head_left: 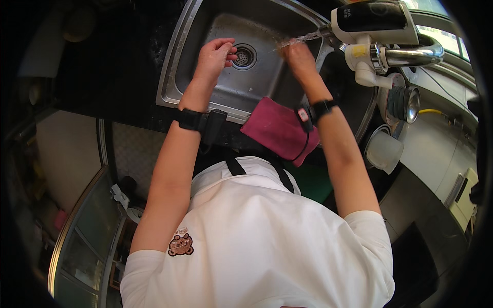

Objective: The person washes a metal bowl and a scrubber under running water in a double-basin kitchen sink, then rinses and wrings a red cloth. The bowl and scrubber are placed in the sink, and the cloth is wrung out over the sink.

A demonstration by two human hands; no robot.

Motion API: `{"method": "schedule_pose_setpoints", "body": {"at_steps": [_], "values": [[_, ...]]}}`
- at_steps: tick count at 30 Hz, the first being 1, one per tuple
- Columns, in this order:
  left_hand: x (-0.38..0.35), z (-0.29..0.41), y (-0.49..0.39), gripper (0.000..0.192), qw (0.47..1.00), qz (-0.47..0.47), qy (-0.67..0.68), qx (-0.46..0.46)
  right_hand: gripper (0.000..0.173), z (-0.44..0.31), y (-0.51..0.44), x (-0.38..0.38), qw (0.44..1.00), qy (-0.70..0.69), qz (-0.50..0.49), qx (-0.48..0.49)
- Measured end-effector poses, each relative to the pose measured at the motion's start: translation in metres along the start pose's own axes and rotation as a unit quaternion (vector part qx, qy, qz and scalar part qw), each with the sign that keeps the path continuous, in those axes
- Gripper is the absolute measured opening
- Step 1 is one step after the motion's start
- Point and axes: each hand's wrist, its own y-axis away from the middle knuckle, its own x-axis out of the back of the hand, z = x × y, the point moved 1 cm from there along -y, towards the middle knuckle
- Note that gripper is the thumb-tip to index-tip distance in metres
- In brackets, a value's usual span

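Over the stainless-steel sink basin (265,69) are both of my hands. My left hand (215,57), its fingers curled, hovers beside the drain strainer (242,57); whether anything small is between its fingers cannot be made out. My right hand (298,57) is under the stream of water (304,37) that runs from the faucet spout (327,32). Its fingers are blurred, and something yellowish-brown shows at their tips, too unclear to name. A pink cloth (279,129) drapes over the sink's front edge, between my forearms.
An electric faucet heater (373,21) with a chrome pipe (416,56) stands at the back right. Stacked bowls (398,102) and a translucent plastic container (383,150) sit right of the sink. A dark countertop (115,77) extends left; a glazed sliding door (84,231) is at lower left.
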Motion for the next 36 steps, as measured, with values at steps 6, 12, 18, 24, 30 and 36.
{"method": "schedule_pose_setpoints", "body": {"at_steps": [6,12,18,24,30,36], "values": [[-0.007,-0.002,0.008,0.020,0.999,-0.028,-0.004,-0.044,0.031,-0.017,-0.005,0.002,0.900,-0.414,-0.006,-0.136],[-0.038,-0.010,0.005,0.012,0.989,-0.060,-0.026,-0.136,0.039,-0.032,0.025,0.008,0.535,-0.811,-0.084,-0.220],[-0.066,-0.017,0.002,0.011,0.981,-0.039,-0.030,-0.186,0.041,-0.033,0.043,0.027,0.397,-0.907,-0.070,-0.120],[-0.066,-0.018,0.000,0.012,0.992,-0.017,-0.024,-0.123,0.047,-0.029,0.042,0.038,0.560,-0.826,0.028,-0.057],[-0.077,-0.019,-0.008,0.008,0.990,-0.052,-0.041,-0.125,0.051,-0.047,0.049,0.045,0.544,-0.836,0.004,-0.071],[-0.058,-0.022,-0.011,0.011,0.992,0.066,0.033,-0.098,0.043,-0.038,0.039,0.039,0.840,-0.518,0.147,0.060]]}}
